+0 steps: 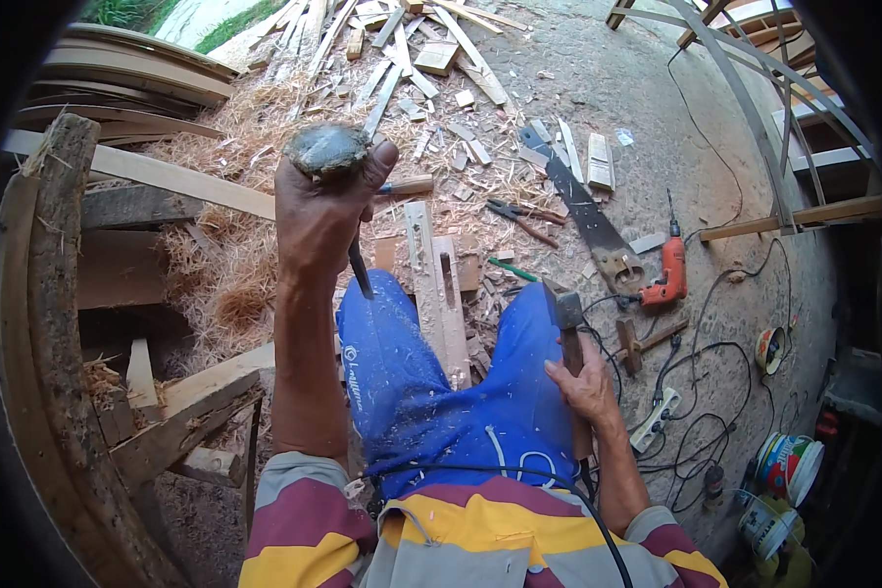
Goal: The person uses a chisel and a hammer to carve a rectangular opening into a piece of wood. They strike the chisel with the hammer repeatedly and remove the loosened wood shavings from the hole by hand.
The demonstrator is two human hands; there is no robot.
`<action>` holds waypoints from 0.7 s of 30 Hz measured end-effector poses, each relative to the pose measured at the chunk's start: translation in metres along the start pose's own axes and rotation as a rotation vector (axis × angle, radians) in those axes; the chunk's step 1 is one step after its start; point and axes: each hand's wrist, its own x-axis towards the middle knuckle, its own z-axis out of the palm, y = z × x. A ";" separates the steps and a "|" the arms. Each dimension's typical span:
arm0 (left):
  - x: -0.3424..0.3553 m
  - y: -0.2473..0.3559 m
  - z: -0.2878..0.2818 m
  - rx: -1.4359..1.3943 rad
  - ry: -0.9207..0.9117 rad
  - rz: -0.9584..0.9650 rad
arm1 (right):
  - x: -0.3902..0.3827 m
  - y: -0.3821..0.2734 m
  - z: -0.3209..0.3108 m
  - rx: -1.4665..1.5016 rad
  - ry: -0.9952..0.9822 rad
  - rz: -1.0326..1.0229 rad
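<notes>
Raised high on the left, my left hand (328, 211) is closed round a chisel. The worn, round butt of the chisel (326, 149) faces up, and its dark blade (360, 271) points down over my left thigh. My right hand (588, 387) rests by my right thigh, gripping a hammer (568, 312) by its wooden handle, with the metal head upward. Between my knees lies a wooden piece (451, 314) with a narrow slot cut in it, beside another slotted strip (418, 230). Neither tool touches the wood.
Beyond my knees lie pliers (526, 218), a handsaw (588, 211) and a wooden tool handle (407, 184). An orange drill (668, 265), a power strip (657, 419) and tangled cords lie right. Timber frames (59, 294) stand left; shavings and offcuts (436, 59) cover the floor ahead.
</notes>
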 end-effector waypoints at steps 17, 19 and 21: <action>0.013 -0.129 0.051 -0.150 0.165 0.090 | 0.040 0.042 0.023 -0.427 -0.008 -0.107; 0.019 -0.135 0.046 -0.107 0.189 0.101 | 0.040 0.043 0.022 -0.421 -0.004 -0.092; 0.026 -0.142 0.040 -0.103 0.206 0.154 | 0.041 0.046 0.021 -0.420 -0.001 -0.068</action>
